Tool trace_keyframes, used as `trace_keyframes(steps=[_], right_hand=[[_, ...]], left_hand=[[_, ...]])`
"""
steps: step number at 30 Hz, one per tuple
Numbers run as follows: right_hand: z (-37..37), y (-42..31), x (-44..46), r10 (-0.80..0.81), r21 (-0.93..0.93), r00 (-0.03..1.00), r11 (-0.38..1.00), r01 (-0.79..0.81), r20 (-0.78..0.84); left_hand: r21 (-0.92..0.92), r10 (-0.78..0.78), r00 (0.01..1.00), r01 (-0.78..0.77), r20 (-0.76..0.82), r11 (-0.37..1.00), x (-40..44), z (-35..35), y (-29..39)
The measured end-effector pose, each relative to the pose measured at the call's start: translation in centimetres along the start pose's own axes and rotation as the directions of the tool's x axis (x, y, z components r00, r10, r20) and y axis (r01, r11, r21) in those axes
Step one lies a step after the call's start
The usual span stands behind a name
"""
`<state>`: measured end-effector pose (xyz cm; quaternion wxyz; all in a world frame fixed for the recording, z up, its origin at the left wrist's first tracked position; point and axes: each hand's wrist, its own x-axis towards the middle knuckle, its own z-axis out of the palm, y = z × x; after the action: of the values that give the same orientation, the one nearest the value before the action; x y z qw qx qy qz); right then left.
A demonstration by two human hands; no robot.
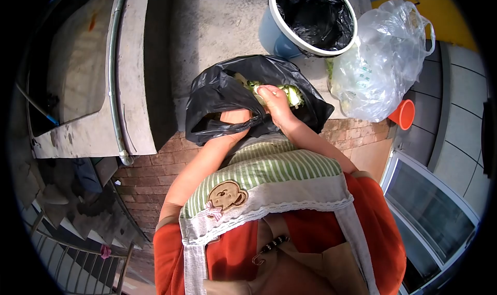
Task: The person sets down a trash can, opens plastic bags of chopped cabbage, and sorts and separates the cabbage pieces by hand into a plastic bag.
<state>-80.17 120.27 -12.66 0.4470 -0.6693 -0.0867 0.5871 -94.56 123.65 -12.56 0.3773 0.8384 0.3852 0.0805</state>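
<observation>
A black plastic bag (217,82) lies in front of me, its mouth open, on the edge of the concrete ledge. Inside it are pale green and white leafy vegetable pieces (294,95). My right hand (275,104) reaches into the mouth, fingers curled in a closed grip at a pale vegetable piece; its exact shape is hidden. Beside it my left hand (236,117) passes under a strip of the black plastic. The left fingers are hidden inside the bag, so their grip does not show.
A blue bucket (279,33) with a white rim and black liner stands beyond the bag. To its right sits a filled clear plastic bag (380,62), with a red-orange container (403,114) below. A concrete basin (132,77) with a pipe (112,67) is on the left.
</observation>
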Motion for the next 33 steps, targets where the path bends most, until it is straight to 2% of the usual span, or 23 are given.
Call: trace_keyframes(steps=[2, 4, 5, 6, 8, 9, 10, 11, 12, 13, 14, 16, 17, 18, 20, 21, 22, 24, 25, 28, 30, 32, 33], right_hand=[[0.6, 1.2, 0.7, -0.097, 0.127, 0.995, 0.987, 0.1, -0.035], [1.3, 1.7, 2.1, -0.362, -0.134, 0.918, 0.93, 0.343, -0.162], [1.2, 1.9, 2.8, -0.344, -0.06, 0.93, 0.939, 0.339, -0.131], [1.5, 1.7, 3.1, -0.336, 0.051, 0.933, 0.937, 0.345, -0.128], [1.1, 1.5, 3.2, -0.288, 0.086, 0.954, 0.952, 0.295, -0.086], [0.8, 1.1, 2.9, -0.412, -0.135, 0.911, 0.904, 0.405, -0.026], [0.3, 0.8, 2.8, -0.514, -0.339, 0.855, 0.795, 0.504, 0.064], [-0.6, 0.7, 3.0, -0.551, -0.657, 0.833, 0.609, 0.443, 0.051], [-1.8, 0.8, 3.7, -0.528, -0.724, 0.849, 0.577, 0.379, 0.023], [-3.1, 1.0, 4.0, -0.488, -0.658, 0.873, 0.659, 0.365, -0.005], [-4.3, 1.0, 4.6, -0.445, -0.586, 0.895, 0.731, 0.35, -0.02], [-4.8, -0.1, 4.7, -0.39, -0.428, 0.915, 0.814, 0.393, 0.1], [-4.9, -1.6, 3.6, -0.093, -0.259, 0.991, 0.959, 0.116, 0.1], [-4.7, -2.6, 3.0, -0.098, -0.262, 0.99, 0.957, 0.121, 0.102], [-4.8, -3.6, 2.5, 0.09, 0.001, 0.983, 0.996, -0.092, 0.161], [-5.1, -3.5, 2.7, 0.132, 0.043, 0.968, 0.989, -0.145, 0.214], [-5.4, -3.3, 2.7, 0.132, 0.043, 0.968, 0.989, -0.145, 0.215], [-5.7, -3.2, 2.4, 0.139, 0.205, 0.911, 0.951, -0.233, 0.388], [-5.8, -3.2, 2.3, 0.137, 0.206, 0.911, 0.951, -0.231, 0.388], [-6.1, -3.0, 1.7, 0.121, 0.224, 0.866, 0.94, -0.257, 0.485], [-6.3, -3.6, 0.7, 0.129, 0.218, 0.862, 0.94, -0.264, 0.49], [-6.6, -5.3, -1.4, 0.002, 0.216, 0.834, 0.966, -0.145, 0.551], [-7.0, -6.6, -2.4, -0.088, 0.245, 0.786, 0.966, -0.083, 0.612]], left_hand=[[-0.028, -0.027, 0.999, 0.028, 0.029, 0.999, -0.1, 0.7, -0.5], [-0.148, -0.184, 0.977, 0.199, 0.107, 0.969, -0.1, 1.3, 0.9], [-0.278, -0.225, 0.974, 0.205, -0.04, 0.938, 0.1, 1.8, 1.8], [-0.397, -0.233, 0.972, 0.199, -0.041, 0.896, 0.6, 1.0, 1.8], [-0.33, -0.176, 0.984, 0.153, -0.041, 0.931, 0.8, 0.5, 0.2], [-0.182, -0.166, 0.986, 0.158, -0.026, 0.971, 0.9, -1.2, 0.0], [-0.064, -0.216, 0.973, 0.212, -0.076, 0.975, 0.7, -2.8, 0.1], [-0.031, -0.203, 0.971, 0.201, -0.126, 0.979, 0.9, -4.4, -0.7], [-0.214, -0.288, 0.936, 0.245, -0.202, 0.946, 1.0, -7.0, -0.5], [-0.32, -0.409, 0.882, 0.327, -0.234, 0.889, 1.4, -7.5, -2.4], [-0.389, -0.488, 0.866, 0.416, -0.106, 0.822, 1.3, -9.7, -2.2], [-0.624, -0.436, 0.899, 0.319, -0.037, 0.713, 1.3, -10.2, -3.6], [-0.708, -0.443, 0.896, 0.318, 0.009, 0.63, 1.2, -10.4, -3.2], [-0.71, -0.442, 0.897, 0.313, 0.003, 0.63, 1.1, -10.3, -2.9], [-0.784, -0.456, 0.881, 0.371, 0.127, 0.497, 0.8, -9.9, -2.2], [-0.811, -0.428, 0.892, 0.356, 0.147, 0.464, 0.7, -9.0, -2.3], [-0.83, -0.413, 0.894, 0.357, 0.171, 0.429, 0.4, -8.4, -2.2], [-0.844, -0.414, 0.885, 0.38, 0.213, 0.379, 0.1, -7.4, -2.0], [-0.851, -0.418, 0.878, 0.391, 0.231, 0.35, 0.0, -7.1, -1.9], [-0.856, -0.398, 0.889, 0.377, 0.227, 0.353, 0.0, -6.2, -2.3], [-0.843, -0.402, 0.887, 0.386, 0.228, 0.375, -0.1, -5.8, -2.3], [-0.804, -0.434, 0.856, 0.457, 0.281, 0.381, -0.1, -5.5, -1.8], [-0.793, -0.424, 0.857, 0.466, 0.293, 0.393, -0.1, -5.4, -1.6]])
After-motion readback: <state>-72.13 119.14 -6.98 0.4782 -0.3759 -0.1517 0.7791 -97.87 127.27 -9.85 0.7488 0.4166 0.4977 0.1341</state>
